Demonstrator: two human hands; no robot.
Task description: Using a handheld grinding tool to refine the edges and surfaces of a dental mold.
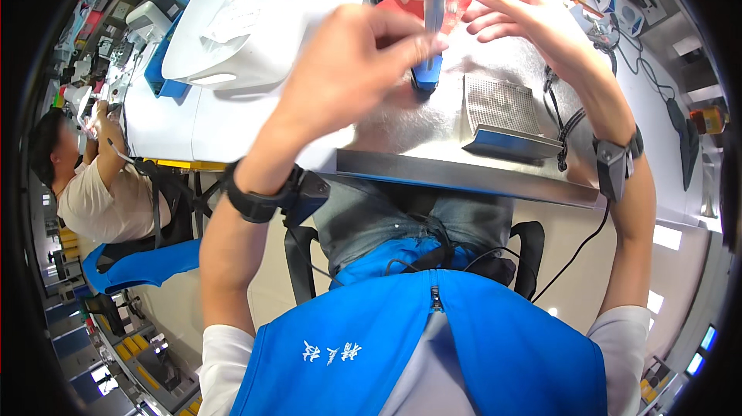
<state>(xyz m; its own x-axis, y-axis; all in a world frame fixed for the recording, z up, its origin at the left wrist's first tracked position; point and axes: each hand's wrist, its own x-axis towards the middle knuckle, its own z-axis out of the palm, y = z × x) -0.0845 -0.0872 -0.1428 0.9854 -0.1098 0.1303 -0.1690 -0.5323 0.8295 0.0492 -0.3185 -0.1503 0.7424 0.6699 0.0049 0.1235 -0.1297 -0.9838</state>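
My left hand point(344, 68) reaches over the metal work plate, its thumb and fingers drawn together in a pinch at a blue and grey upright tool point(430, 68). Motion blurs these fingertips, and whatever they pinch cannot be made out. To the right of the tool, my right hand point(525, 18) is open, fingers spread and bent toward a red piece point(456, 10) behind it. A perforated metal tray point(502, 103) of small holes lies nearer me, below the right hand. Both wrists wear black strapped devices.
A large white plastic bin point(255, 64) with a bag in it stands on the left, beside a blue bin point(161, 68). Black cables point(568, 126) run right of the tray. The steel front edge point(464, 176) faces me. Another person point(112, 192) sits at the far left.
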